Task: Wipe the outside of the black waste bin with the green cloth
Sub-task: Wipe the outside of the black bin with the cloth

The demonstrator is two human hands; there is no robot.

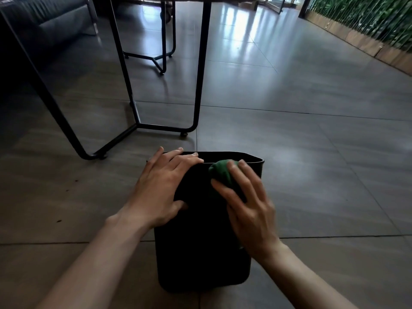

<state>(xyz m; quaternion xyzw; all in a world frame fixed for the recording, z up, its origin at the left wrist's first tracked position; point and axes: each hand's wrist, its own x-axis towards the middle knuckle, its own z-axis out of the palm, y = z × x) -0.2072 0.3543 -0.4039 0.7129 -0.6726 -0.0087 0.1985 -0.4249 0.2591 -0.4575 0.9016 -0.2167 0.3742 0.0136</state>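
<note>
1. Grey floor tiles [312,152] with a dull sheen fill the room, and the black waste bin [200,253] lies on them at near centre, its closed base toward the camera and its rim on the far side.
2. On the bin's upturned side the left hand [162,190] rests flat, fingers [185,159] straight and slightly spread, their tips reaching the far rim.
3. Just to its right, the right hand [247,204] presses the green cloth [220,172] against the bin near the far rim; its fingers [243,177] lie stretched and apart over the bunched cloth.
4. No label or writing can be read on the bin or the cloth.
5. Beyond the bin, at far left, stand the black metal legs [200,70] of a table.
6. Further left sits a dark sofa [44,21].
7. Along the far right runs a green plant wall [367,21] above a wooden base.
</note>
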